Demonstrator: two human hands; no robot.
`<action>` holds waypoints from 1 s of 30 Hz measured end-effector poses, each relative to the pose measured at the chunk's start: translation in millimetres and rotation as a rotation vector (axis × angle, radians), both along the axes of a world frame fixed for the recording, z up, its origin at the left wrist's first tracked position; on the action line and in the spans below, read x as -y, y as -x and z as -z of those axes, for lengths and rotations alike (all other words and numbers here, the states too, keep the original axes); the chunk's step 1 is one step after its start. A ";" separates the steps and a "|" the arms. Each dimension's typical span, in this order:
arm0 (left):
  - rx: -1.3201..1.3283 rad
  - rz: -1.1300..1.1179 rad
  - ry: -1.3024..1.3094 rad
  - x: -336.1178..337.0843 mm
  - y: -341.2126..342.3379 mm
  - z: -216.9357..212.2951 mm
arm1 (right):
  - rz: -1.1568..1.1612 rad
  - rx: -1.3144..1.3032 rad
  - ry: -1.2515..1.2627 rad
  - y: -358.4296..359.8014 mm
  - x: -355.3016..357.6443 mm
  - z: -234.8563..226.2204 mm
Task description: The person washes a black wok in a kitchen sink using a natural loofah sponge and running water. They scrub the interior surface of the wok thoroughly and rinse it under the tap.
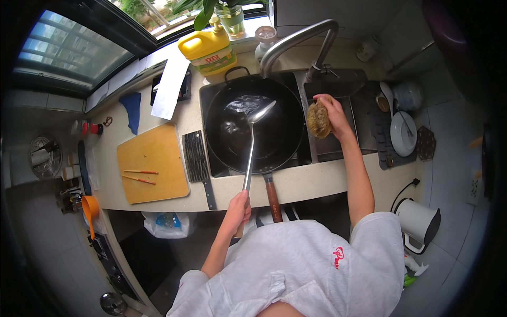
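Biggest thing here is the pale stone-look bench, w/ a dark rectangular metal double sink let into it right of the middle. The big round black wok sits over the sink's left basin, its brown wooden handle poking past the bench's front edge, prob b/c the pan's too wide to drop in. Can't tell if the shine inside is water.

Tan rectangular cutting board lies near the bench's left end, IMO to be clear of splashes. Curved silver metal tap reaches fwd from the sink's back edge toward the wok.

Long silver metal spatula: left hand is closed round its lower end, prob for reach, so its head hangs over the wok; contact unclear tbh. Black-bladed cleaver lies btwn board and sink, handle to the front edge, likely for easy grabbing.

Shaggy brown fibre scrubber is over the right basin, right hand wrapped on it, apart from the wok. Thin reddish-brown chopsticks rest on the board.
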State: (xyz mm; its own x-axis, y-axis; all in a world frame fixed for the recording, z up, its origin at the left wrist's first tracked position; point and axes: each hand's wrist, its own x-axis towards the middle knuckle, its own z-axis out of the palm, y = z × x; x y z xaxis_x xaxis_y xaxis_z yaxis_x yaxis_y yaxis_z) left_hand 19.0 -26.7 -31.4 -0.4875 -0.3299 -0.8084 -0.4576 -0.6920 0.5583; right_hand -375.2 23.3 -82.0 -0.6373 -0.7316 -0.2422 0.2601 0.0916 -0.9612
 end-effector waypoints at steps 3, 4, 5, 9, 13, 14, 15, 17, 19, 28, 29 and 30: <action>-0.017 0.023 -0.059 -0.4 11.0 -7.8 | -0.117 0.025 -0.037 -62.2 -8.0 7.8; -0.088 0.000 -0.165 0.5 8.8 -9.4 | -0.134 0.017 -0.030 -78.0 -9.6 -0.1; -0.158 -0.023 -0.271 2.2 4.4 -10.5 | -0.100 0.166 0.016 -90.6 -13.0 -6.6; -0.309 -0.118 -0.454 0.7 0.4 -13.8 | 0.073 0.309 0.108 -97.3 -26.4 -19.6; -0.145 -0.016 -0.178 -4.0 1.9 -14.9 | 0.316 0.231 0.107 -94.3 -43.6 -26.0; -0.144 0.021 -0.149 -4.5 -0.6 -19.7 | 0.417 0.020 0.110 -94.9 -46.5 -25.5; -0.154 0.073 -0.125 -4.0 -1.7 -24.9 | 0.530 -0.205 0.105 -91.0 -52.7 -20.0; -0.166 0.148 -0.088 -1.7 -8.6 -24.5 | 0.620 -0.870 -0.135 -76.7 -64.1 -7.7; -0.208 0.197 -0.149 -1.6 -4.2 -25.9 | 0.523 -0.937 -0.414 -50.0 -89.5 20.3; -0.231 0.423 -0.271 -12.9 27.3 -55.9 | 0.698 -0.665 -0.336 -48.8 -132.3 30.1; -0.235 0.459 -0.231 -15.3 35.6 -57.4 | 0.725 -0.594 -0.320 -55.8 -136.6 26.3; -0.235 0.501 -0.199 -20.5 42.3 -58.3 | 0.756 -0.519 -0.313 -64.5 -144.5 24.8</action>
